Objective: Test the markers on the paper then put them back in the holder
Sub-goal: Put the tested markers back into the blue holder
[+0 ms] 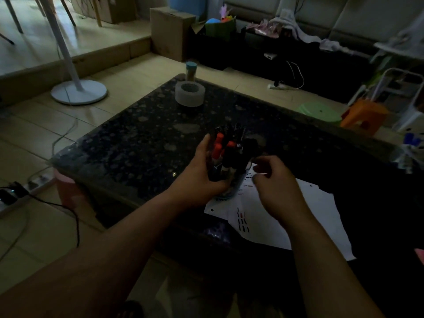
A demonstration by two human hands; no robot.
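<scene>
Holder: your marker holder [226, 194] stands on the dark speckled bench [142, 143]. Its foot is at the paper's far-left edge, probably so each marker travels only a short way to the sheet and back.

Markers: a bunch of markers [226, 149], several with orange-red caps and the rest dark, stands upright in the holder, fanned out above its rim.

Left hands entry: your left hand [202, 171] wraps around the holder from its left side and grips it. This looks meant to steady it while markers go in or come out.

Right hands entry: your right hand [273, 182] is just to the right of the holder, above the paper, with its fingers curled inward. In this dim light I cannot tell whether it pinches a marker or holds nothing.

Paper: the white paper [316, 216] lies to the right of the holder and nearer to you. Short red and black test strokes [242, 220] sit in rows below the holder.

Progress: judging by those strokes, several markers are already tested.

Beyond the holder: a roll of tape [190, 94] lies well apart toward the bench's far corner, and a blue-lidded jar [191, 71] stands just behind it.
</scene>
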